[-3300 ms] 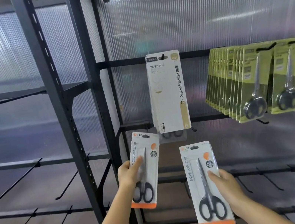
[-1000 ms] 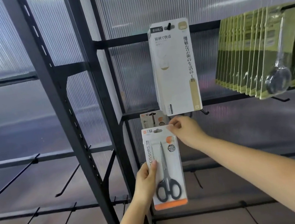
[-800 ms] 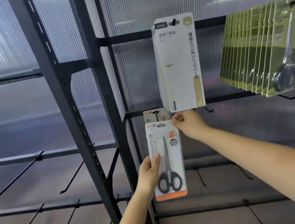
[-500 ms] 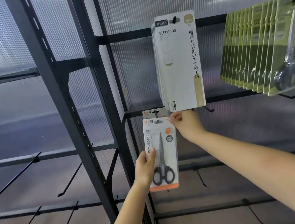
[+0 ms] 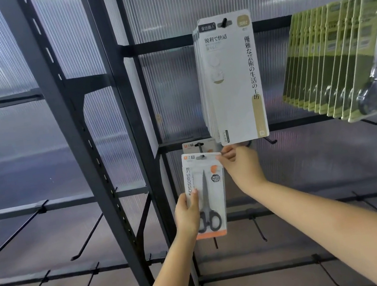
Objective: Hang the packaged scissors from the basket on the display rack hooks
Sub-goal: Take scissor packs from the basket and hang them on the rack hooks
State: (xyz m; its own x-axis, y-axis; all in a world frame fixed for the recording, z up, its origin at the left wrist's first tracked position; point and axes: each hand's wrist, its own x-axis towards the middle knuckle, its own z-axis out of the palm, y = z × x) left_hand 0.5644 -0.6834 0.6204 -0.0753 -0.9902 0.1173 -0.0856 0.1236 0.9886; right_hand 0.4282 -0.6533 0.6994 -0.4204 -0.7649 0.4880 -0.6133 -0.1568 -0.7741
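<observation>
A white scissors pack with an orange base (image 5: 211, 189) is held upright in front of the rack. My left hand (image 5: 188, 214) grips its lower left side. My right hand (image 5: 242, 167) pinches its top right corner. The pack's hang hole sits just below the tip of a black hook (image 5: 199, 145). Another pack of the same kind (image 5: 192, 147) hangs on that hook behind it, mostly hidden. The basket is out of view.
White packs (image 5: 232, 78) hang on the hook above; their lower edge is just over my right hand. Green scissors packs (image 5: 342, 54) fill the upper right. A black upright post (image 5: 127, 128) stands just left. Bare hooks (image 5: 86, 237) stick out at lower left and lower right.
3.3 s ago each hand held its own pack; one now hangs on the hook. Over the last second both hands lifted the remaining pack toward that hook.
</observation>
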